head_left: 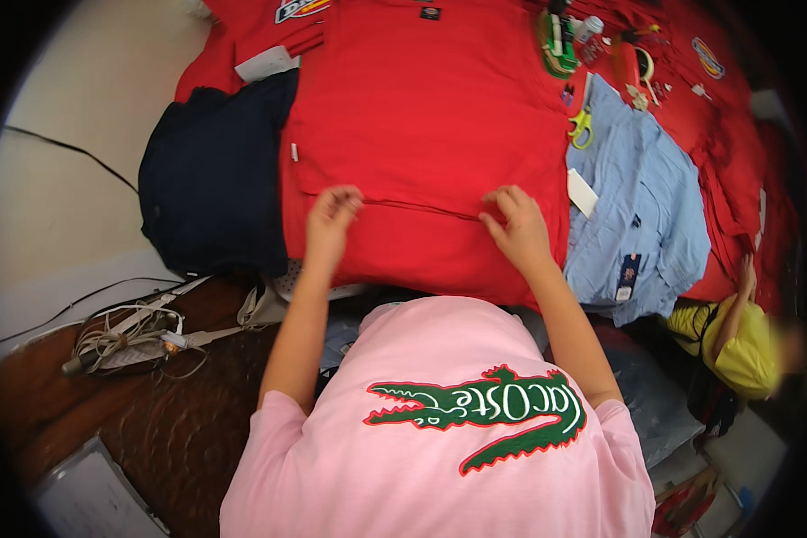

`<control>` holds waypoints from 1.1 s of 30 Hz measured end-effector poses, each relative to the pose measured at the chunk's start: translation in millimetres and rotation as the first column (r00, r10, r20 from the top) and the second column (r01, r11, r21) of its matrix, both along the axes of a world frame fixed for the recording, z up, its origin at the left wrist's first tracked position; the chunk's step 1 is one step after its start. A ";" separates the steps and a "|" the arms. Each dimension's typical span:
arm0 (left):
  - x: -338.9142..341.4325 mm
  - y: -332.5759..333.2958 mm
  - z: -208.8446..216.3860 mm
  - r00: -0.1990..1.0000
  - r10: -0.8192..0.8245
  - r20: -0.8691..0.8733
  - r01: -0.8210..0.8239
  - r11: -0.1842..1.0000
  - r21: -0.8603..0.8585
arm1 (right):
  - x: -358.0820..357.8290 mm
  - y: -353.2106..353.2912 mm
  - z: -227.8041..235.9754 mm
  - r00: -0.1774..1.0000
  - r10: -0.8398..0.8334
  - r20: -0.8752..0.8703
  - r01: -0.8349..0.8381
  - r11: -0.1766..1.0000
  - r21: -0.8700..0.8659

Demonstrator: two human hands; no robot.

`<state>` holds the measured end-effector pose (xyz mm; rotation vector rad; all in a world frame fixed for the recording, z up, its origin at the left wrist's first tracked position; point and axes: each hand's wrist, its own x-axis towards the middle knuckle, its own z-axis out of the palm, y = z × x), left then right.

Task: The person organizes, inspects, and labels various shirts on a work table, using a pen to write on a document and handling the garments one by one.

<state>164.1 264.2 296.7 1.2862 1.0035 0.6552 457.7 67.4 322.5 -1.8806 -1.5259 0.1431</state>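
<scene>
Red garment point(421, 117) looks mid-fold, left hand point(331, 221) and right hand point(520, 229) fingers loosely curled, can't tell if gripping, so I'd smooth the near flap point(408, 251) next.

Red garment point(421, 108), navy cloth point(220, 170), light-blue shirt point(659, 184), yellow-green scissors point(583, 120).

Left of my left hand point(334, 220) stands a pale wall point(90, 81), a dark cable point(81, 151) crossing in front. Nearer me than that hand, a brown patterned surface point(188, 403), floor or furniture I cannot tell, carries tangled pale cords point(108, 336).
</scene>
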 end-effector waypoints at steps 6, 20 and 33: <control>-15.5 -72.7 -25.8 0.979 -0.203 0.019 0.195 0.900 -0.391 | -11.8 12.9 -32.1 0.999 0.011 0.037 -0.006 0.991 -0.137; 67.1 -23.8 -11.7 0.856 -0.288 0.430 0.513 0.579 -0.633 | -26.2 25.8 -15.8 0.790 -0.302 -0.534 0.222 0.952 -0.210; 41.0 34.6 -73.1 0.889 0.297 0.348 -0.055 0.824 -0.563 | 101.3 -168.7 4.7 0.588 -0.776 -0.228 0.792 0.610 -0.032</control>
